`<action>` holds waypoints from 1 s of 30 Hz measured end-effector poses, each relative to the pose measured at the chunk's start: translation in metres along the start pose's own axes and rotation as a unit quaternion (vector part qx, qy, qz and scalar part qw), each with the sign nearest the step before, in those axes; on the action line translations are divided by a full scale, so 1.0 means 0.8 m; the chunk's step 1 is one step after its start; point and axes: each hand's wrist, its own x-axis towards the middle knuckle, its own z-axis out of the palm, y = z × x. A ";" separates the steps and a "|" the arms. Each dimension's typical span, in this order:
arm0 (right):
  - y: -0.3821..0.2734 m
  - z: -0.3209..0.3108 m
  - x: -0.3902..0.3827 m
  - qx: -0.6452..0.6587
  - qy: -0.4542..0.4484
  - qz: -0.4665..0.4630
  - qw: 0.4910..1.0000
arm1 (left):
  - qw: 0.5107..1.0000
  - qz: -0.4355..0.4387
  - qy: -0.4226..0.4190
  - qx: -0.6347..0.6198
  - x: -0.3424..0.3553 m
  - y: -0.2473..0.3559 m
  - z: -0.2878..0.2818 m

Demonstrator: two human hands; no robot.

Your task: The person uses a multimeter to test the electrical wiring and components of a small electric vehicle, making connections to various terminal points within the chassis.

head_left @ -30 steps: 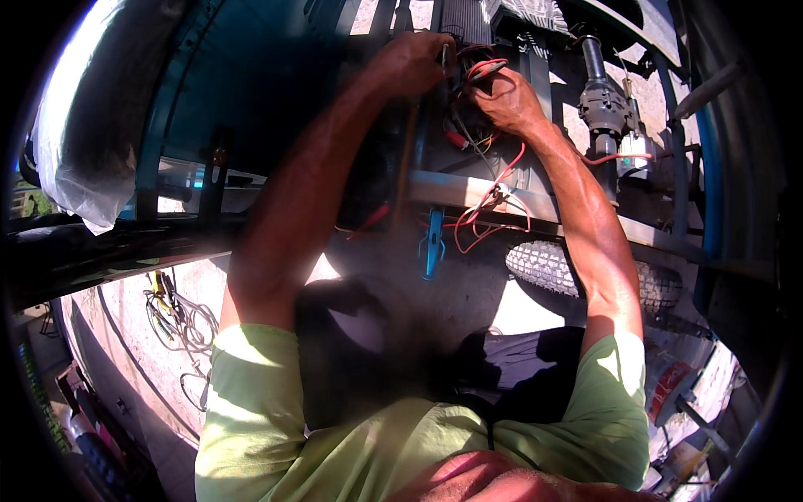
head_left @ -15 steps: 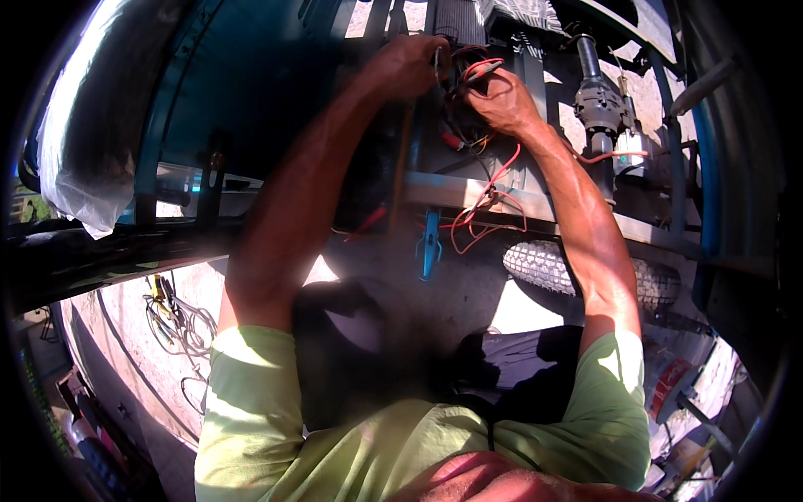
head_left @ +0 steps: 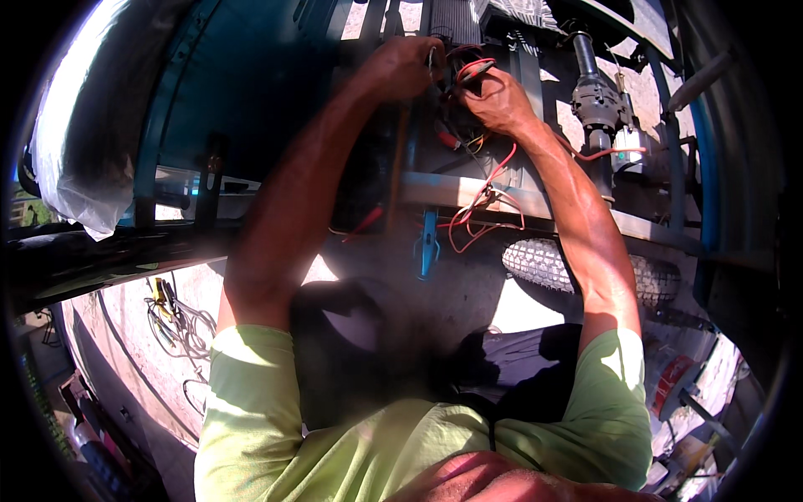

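Both my arms reach forward over a blue metal frame [head_left: 456,191] to a bundle of red and black wires [head_left: 468,71]. My left hand [head_left: 407,67] is closed at the bundle's left side, with a dark wire loop at its fingertips. Closed on the bundle from the right is my right hand [head_left: 499,102]; a red loop stands up by its thumb. A red connector [head_left: 448,140] hangs below, between the hands. Thinner red and pale wires [head_left: 485,209] droop over the frame's near bar. Shadow and the fingers hide the exact grip points.
A ribbed grey metal box [head_left: 456,21] lies beyond my hands. To the right are an axle housing [head_left: 596,105] and a tyre [head_left: 539,266]. A blue bracket [head_left: 427,244] juts from the near bar. Cables [head_left: 180,318] lie on the floor at left, under a plastic-wrapped part [head_left: 84,142].
My right hand has shifted slightly left with the red wire loop. My left hand stays nearly in place, and the view has moved a little.
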 end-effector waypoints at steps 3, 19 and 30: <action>0.005 0.002 -0.001 0.006 0.021 -0.032 0.999 | 1.000 0.007 0.007 0.000 0.000 0.000 0.001; 0.003 -0.001 0.000 -0.004 0.005 -0.008 1.000 | 1.000 0.012 0.011 -0.015 -0.002 0.004 0.001; 0.000 0.000 0.001 0.004 -0.002 0.011 1.000 | 1.000 -0.004 0.003 -0.031 -0.002 -0.003 0.001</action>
